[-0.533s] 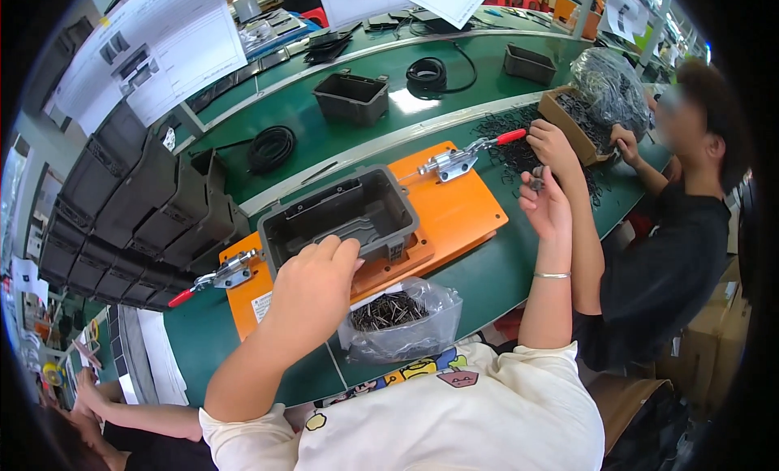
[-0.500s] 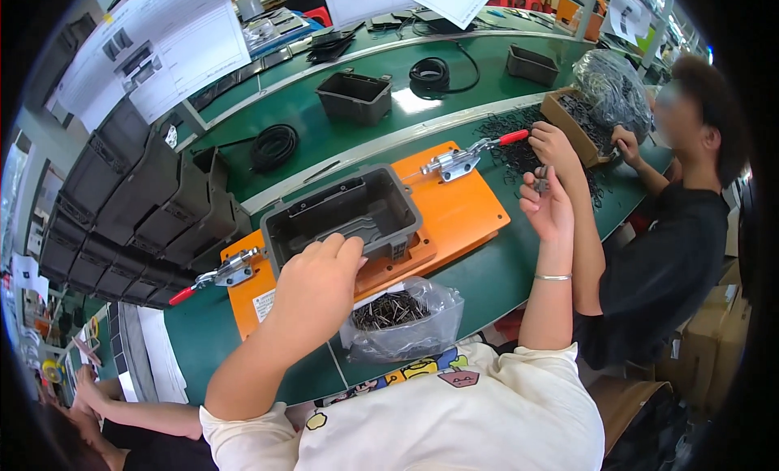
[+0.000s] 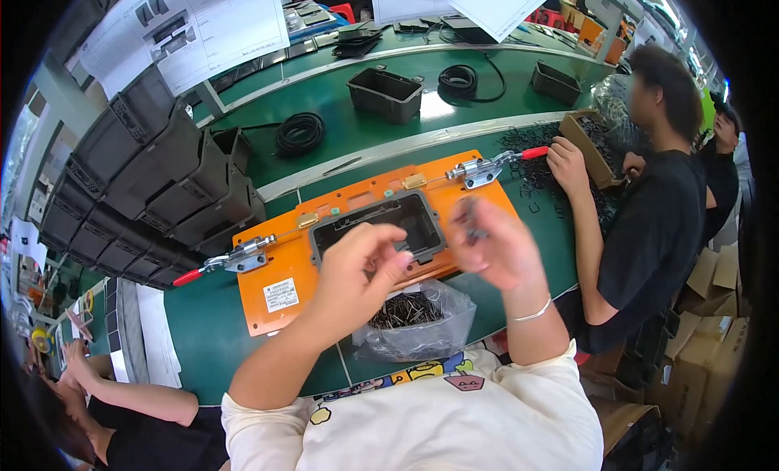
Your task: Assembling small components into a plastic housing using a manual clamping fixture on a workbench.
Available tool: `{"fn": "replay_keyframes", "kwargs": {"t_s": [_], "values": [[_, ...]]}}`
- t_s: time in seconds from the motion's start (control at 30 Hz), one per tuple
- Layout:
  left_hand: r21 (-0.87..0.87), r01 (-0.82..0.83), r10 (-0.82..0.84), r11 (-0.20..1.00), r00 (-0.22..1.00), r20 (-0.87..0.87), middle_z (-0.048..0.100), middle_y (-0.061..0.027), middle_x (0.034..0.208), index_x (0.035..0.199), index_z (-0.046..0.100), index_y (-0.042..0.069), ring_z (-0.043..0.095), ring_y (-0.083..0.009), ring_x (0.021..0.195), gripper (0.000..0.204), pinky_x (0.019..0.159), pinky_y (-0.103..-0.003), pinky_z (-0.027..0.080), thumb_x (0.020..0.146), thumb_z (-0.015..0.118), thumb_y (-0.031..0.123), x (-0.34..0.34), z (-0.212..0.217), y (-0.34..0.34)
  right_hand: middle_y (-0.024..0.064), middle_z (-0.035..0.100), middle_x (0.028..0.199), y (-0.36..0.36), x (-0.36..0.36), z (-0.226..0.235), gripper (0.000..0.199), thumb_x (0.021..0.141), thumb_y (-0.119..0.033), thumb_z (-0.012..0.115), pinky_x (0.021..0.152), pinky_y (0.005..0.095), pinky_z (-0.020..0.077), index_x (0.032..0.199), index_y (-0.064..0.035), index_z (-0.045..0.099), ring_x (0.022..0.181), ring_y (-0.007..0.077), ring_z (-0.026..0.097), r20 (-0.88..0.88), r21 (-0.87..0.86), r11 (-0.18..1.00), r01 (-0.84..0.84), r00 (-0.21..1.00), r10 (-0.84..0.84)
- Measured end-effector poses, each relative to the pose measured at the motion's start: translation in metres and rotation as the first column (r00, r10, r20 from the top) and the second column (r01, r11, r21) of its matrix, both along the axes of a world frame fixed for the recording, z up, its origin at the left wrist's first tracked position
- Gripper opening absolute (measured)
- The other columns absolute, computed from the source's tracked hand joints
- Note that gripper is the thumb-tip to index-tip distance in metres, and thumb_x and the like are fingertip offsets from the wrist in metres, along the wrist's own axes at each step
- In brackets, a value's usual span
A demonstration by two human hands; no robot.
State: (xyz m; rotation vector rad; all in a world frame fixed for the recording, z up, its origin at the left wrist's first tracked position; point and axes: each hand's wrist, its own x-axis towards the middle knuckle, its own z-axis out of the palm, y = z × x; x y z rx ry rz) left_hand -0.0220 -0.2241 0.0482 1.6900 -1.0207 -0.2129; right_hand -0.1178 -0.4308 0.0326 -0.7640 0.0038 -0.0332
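Left hand (image 3: 357, 268): fingers curled, thumb and forefinger tips close together; whether anything is pinched there, cannot tell.

Right hand (image 3: 510, 256): motion-blurred, fingers gathered on a small dark piece (image 3: 469, 221); piece's exact form unclear.

Dark box (image 3: 365, 215): one, open upward, seated in an orange fixture (image 3: 499, 199). Lies toward 12 to 1 o'clock from the left hand, 9 to 10 o'clock from the right. Long axis from between 8 and 9 o'clock to between 2 and 3. Left hand nearer, overlapping the near wall in view; contact cannot be told. The piece sits just beside the box's right end in view. Obstruction: left hand, covering part of the near rim.

Surroundings, by clock from the box:
- Left toggle clamp (image 3: 245, 261), red handle: between 8 and 9.
- Right toggle clamp (image 3: 479, 173), red handle: 2; close beyond the right hand.
- Clear plastic bag (image 3: 452, 329) of thin metal parts (image 3: 410, 310): 5, at the fixture's near edge.
- Stacked dark boxes (image 3: 166, 183): 9 to 10.
- Cable coil (image 3: 284, 138): between 10 and 11.
- Open spare box (image 3: 381, 104): 12.
- Co-worker's hand (image 3: 568, 167), beside a carton (image 3: 578, 142): between 2 and 3, well apart.
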Motion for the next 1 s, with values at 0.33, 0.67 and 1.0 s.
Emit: {"fn": "replay_keyframes", "kwargs": {"t_s": [0.33, 0.67, 1.0], "values": [[-0.06, 0.041, -0.033, 0.997, 0.991, 0.128, 0.055, -0.0012, 0.079, 0.096, 0.068, 0.001, 0.05, -0.0095, 0.067, 0.022, 0.06, -0.021, 0.042, 0.074, 0.074, -0.001, 0.015, -0.002, 0.035, 0.0, 0.055, 0.08, 0.053, 0.027, 0.015, 0.024, 0.098, -0.025, 0.05, 0.054, 0.0184, 0.0345, 0.106, -0.0037, 0.059, 0.064, 0.0046, 0.042, -0.122, -0.427, 0.843, -0.326, 0.945, 0.304], [-0.266, -0.115, -0.066, 0.957, 0.807, -0.587, 0.06, -0.0031, 0.075, 0.099, 0.062, -0.001, 0.06, -0.0096, 0.064, 0.017, 0.057, -0.019, 0.048, 0.083, 0.065, -0.006, 0.024, -0.027, 0.061, 0.0138, 0.061, 0.102, 0.052, 0.033, 0.01, 0.025, 0.09, -0.002, 0.055, 0.064, 0.0219, 0.0433, 0.113, -0.004, 0.044, 0.08, 0.0121, 0.056, -0.083, -0.387, 0.893, -0.227, 0.974, 0.212], [-0.464, 0.034, -0.35, 0.885, 0.707, -0.615, 0.062, -0.0102, 0.098, 0.106, 0.055, -0.002, 0.064, -0.0166, 0.09, 0.019, 0.074, -0.028, 0.056, 0.088, 0.059, -0.005, 0.01, -0.036, 0.058, 0.0204, 0.057, 0.124, 0.073, 0.039, 0.005, 0.024, 0.095, -0.001, 0.048, 0.085, 0.0323, 0.055, 0.118, -0.0036, 0.042, 0.108, 0.0185, 0.06, 0.058, -0.384, 0.921, -0.064, 0.994, 0.093]]}}
